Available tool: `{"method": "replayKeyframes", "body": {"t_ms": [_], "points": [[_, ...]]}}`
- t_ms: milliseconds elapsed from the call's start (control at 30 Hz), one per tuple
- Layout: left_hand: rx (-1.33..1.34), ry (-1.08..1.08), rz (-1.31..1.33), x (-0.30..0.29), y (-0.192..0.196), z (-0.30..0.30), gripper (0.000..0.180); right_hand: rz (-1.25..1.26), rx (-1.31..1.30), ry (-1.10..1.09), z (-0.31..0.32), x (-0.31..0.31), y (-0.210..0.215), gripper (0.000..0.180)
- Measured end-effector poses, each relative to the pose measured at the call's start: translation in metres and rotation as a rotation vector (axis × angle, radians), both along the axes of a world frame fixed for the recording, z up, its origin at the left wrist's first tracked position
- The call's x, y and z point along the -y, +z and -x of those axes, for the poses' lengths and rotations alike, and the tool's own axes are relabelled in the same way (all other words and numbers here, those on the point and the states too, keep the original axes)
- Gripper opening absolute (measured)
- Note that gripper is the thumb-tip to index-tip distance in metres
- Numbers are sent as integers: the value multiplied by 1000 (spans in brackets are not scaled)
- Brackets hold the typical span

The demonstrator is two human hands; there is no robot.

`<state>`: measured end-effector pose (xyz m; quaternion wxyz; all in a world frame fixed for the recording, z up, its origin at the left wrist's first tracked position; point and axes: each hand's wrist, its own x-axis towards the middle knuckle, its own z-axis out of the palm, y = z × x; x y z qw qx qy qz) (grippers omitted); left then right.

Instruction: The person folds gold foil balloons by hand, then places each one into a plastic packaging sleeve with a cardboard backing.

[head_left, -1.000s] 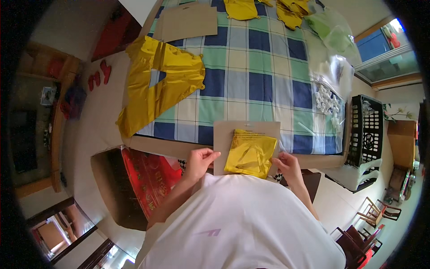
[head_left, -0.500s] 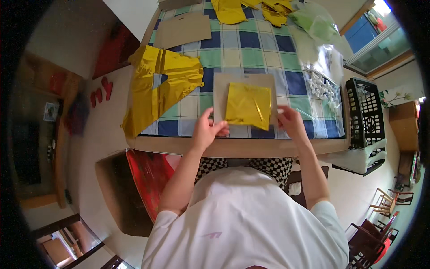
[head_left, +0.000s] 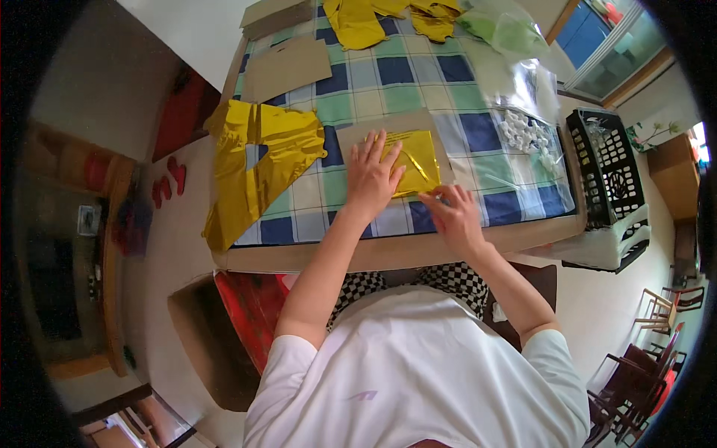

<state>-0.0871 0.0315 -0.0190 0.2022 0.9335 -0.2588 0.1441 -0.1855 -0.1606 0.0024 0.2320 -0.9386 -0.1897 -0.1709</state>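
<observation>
A square of shiny gold foil (head_left: 417, 158) lies on a brown cardboard sheet (head_left: 428, 122) on the blue, green and white checked tablecloth (head_left: 388, 78). My left hand (head_left: 371, 175) lies flat with spread fingers on the left part of the foil, pressing it down. My right hand (head_left: 453, 214) is at the near right corner of the cardboard, fingertips pinching the foil's near edge.
A heap of gold foil strips (head_left: 255, 160) hangs over the table's left edge. More cardboard (head_left: 287, 67) and gold pieces (head_left: 357, 21) lie at the far end. Small white pieces in clear plastic (head_left: 524, 134) lie at the right. A black crate (head_left: 607, 175) stands beside the table.
The cardboard and foil have gone from the table's near edge farther onto the table. My left hand moved from the cardboard's near left corner onto the foil. My right hand stays at the near right corner.
</observation>
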Motion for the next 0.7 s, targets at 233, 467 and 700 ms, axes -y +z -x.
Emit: {"method": "replayKeyframes", "body": {"t_ms": [233, 467, 700], "points": [[-50, -30, -93, 6, -13, 3, 54, 91, 5, -65, 8, -7, -5, 52], [-5, 7, 157, -1, -18, -4, 47, 61, -82, -170, 11, 0, 3, 47], [15, 9, 107, 1, -17, -2, 43, 131, -12, -122, -16, 15, -16, 41]]}}
